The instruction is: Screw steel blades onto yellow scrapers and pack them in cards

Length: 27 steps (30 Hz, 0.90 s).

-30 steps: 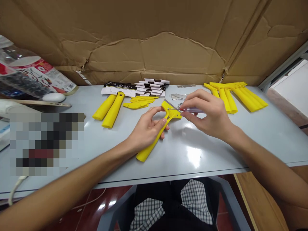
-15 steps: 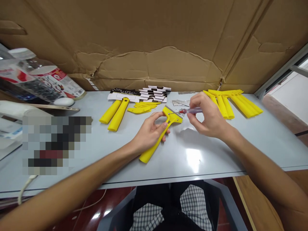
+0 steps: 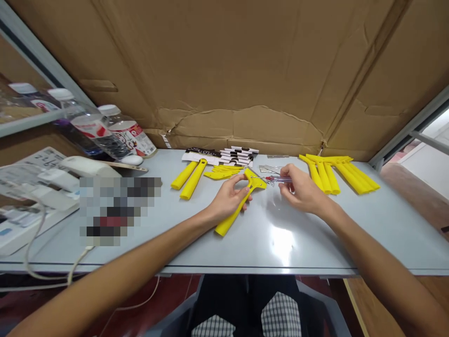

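My left hand [image 3: 229,199] is wrapped round the neck of a yellow scraper [image 3: 232,220], whose wide head points away from me with a metal blade along its edge. Two screws show on the head. In my right hand [image 3: 298,187] is a screwdriver [image 3: 280,179] with a clear purplish handle, held between thumb and fingers. Its thin shaft reaches left to the screw nearer the back of the head. Just behind the scraper head lies a small heap of screws [image 3: 271,183], partly hidden by the screwdriver. Flat metal blades [image 3: 269,169] lie farther back.
Yellow scraper handles [image 3: 345,175] lie at the right, and two more [image 3: 191,182] at the left. Yellow flat pieces [image 3: 220,173] and stacked printed cards [image 3: 238,156] sit near the cardboard wall [image 3: 224,61]. Bottles [image 3: 135,135], a power strip [image 3: 35,215] and cables occupy the left side.
The camera view has shifted, showing more of the left side. The screwdriver stays at the same screw, and both hands keep their holds; my right hand has turned slightly.
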Motion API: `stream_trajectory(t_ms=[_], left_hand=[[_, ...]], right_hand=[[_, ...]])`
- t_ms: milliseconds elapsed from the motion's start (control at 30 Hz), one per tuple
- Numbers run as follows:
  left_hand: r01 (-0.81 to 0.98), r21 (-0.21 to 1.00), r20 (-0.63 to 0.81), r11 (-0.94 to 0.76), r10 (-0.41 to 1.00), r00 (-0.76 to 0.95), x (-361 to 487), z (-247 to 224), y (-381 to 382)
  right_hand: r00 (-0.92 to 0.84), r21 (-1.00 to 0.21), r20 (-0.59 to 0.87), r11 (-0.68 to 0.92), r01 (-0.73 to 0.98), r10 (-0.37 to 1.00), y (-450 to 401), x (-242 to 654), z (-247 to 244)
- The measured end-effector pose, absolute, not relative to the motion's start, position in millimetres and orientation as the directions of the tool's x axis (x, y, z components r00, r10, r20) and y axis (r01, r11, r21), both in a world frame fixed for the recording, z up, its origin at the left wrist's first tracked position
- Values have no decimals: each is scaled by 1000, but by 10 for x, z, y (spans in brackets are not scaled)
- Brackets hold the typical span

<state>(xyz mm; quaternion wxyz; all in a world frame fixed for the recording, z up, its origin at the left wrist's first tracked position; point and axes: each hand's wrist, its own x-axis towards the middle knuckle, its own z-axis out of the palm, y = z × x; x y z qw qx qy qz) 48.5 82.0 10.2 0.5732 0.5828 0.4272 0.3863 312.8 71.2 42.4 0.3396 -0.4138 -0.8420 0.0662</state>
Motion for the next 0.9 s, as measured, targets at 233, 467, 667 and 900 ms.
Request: stream_trajectory(t_ms=[233,467,667,900], left_hand=[[57,998,-19,0,940,341,478,81,831],[40,999,-47,35,930,365,479,62,824],[57,997,-67,49,926,371,472,78,814],[73,997,-61,37,925,376,489,116,767]], right_hand=[[-375,-445,556,647,620,742,760,3159,423],[-402,-472,413,569,673,817,729,3160,414],[-407,-507,419,581,637,812,736,3172,417],[-340,-483,393,506,715,855,739,3161,440]])
